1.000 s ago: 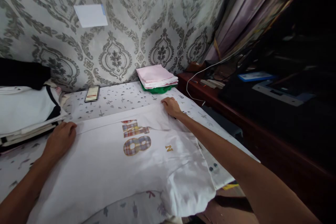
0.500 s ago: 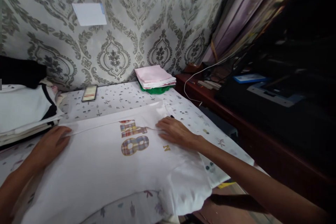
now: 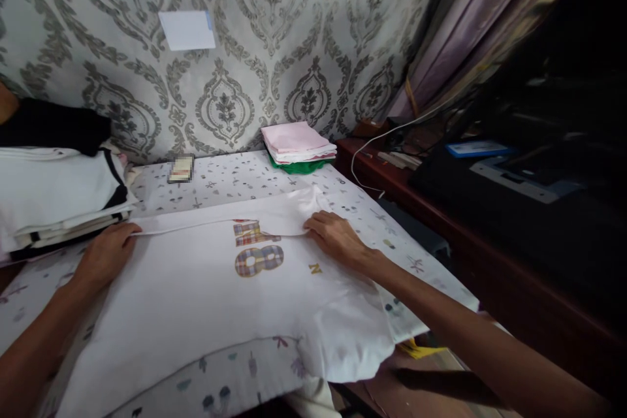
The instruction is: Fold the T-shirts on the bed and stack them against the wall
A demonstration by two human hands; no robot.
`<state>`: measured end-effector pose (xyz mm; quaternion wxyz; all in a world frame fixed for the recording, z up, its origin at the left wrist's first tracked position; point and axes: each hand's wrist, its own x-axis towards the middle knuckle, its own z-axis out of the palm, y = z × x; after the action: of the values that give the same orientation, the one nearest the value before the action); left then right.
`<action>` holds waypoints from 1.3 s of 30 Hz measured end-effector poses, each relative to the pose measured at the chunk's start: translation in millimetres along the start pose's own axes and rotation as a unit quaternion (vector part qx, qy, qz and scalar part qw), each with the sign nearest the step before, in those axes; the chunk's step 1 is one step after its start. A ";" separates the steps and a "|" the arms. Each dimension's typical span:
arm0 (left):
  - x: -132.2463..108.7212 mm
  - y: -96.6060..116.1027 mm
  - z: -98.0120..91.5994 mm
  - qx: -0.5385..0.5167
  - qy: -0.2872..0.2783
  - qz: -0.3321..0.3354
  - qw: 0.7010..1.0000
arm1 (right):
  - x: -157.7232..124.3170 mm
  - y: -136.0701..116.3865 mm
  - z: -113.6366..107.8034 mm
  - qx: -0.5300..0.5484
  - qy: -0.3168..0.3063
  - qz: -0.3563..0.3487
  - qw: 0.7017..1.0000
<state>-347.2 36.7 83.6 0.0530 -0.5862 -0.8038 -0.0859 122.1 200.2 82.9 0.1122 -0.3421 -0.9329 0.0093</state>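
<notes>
A white shirt (image 3: 196, 294) with plaid characters lies spread over the patterned cloth, its far edge folded over in a long strip. At the left end of that strip, my left hand (image 3: 110, 248) has its fingers pressed together on the fabric edge. My right hand (image 3: 336, 235) holds the strip's edge near its right end, fingers bent and close together. The strip covers the top part of the plaid print. Fingertips of both hands are partly hidden against the fabric.
Folded clothes (image 3: 59, 189) are piled at the left, and a pink and white stack (image 3: 298, 140) sits by the wall. A phone-like object (image 3: 181, 168) lies on the patterned cloth (image 3: 220, 177). A dark red desk (image 3: 441, 225) with a white cable stands right.
The folded strip now lies straighter and covers slightly more of the print. Both hands have closed more on its edge. The view has shifted a little left.
</notes>
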 end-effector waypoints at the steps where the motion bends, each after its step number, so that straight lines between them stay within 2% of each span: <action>1: -1.7 1.5 -2.6 0.002 0.006 -0.004 1.000 | -0.8 1.3 2.0 0.006 -0.002 0.002 1.000; 5: -10.2 9.0 -13.7 0.008 0.045 -0.014 0.999 | -2.7 7.0 10.5 0.040 0.057 0.008 0.998; 7: -14.1 10.5 -16.1 0.018 0.038 -0.007 0.999 | -3.2 8.3 12.7 0.053 0.073 0.004 0.996; 13: -20.9 -6.0 -12.8 0.013 -0.025 0.027 0.999 | -2.5 9.6 5.7 0.073 -0.006 -0.017 0.997; 16: -13.0 -9.6 -13.5 -0.017 -0.012 0.031 0.999 | 16.9 17.0 1.9 0.105 0.000 0.030 0.994; 20: 5.8 12.9 -4.2 -0.070 0.014 0.013 0.997 | 63.5 28.9 18.4 0.099 0.053 0.051 0.992; 24: 11.6 33.5 22.0 -0.036 -0.059 0.014 0.998 | 88.4 40.4 54.9 0.026 0.006 0.084 0.996; 26: 9.2 30.8 34.3 -0.003 -0.081 -0.002 0.997 | 87.1 45.5 68.0 0.005 -0.020 0.111 0.994; 28: 6.6 22.6 42.2 0.018 -0.077 -0.020 0.997 | 83.0 48.3 73.0 -0.002 -0.032 0.127 0.991; 31: 4.7 12.7 45.3 0.028 -0.066 -0.025 0.997 | 79.6 46.9 68.4 0.002 -0.043 0.134 0.990; 34: 3.7 13.1 41.9 0.031 -0.062 -0.020 0.997 | 75.5 38.8 58.3 0.010 -0.032 0.138 0.990; 37: 1.9 19.9 36.5 0.035 -0.060 -0.018 0.997 | 61.8 24.7 49.9 0.022 0.017 0.084 0.996; 39: 0.4 25.3 32.5 0.039 -0.057 -0.014 0.997 | 47.8 13.6 46.3 0.049 0.011 0.013 0.999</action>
<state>-322.8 51.1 53.7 0.0288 -0.5762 -0.8165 -0.0211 85.4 244.0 46.1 0.1388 -0.3486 -0.9255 0.0527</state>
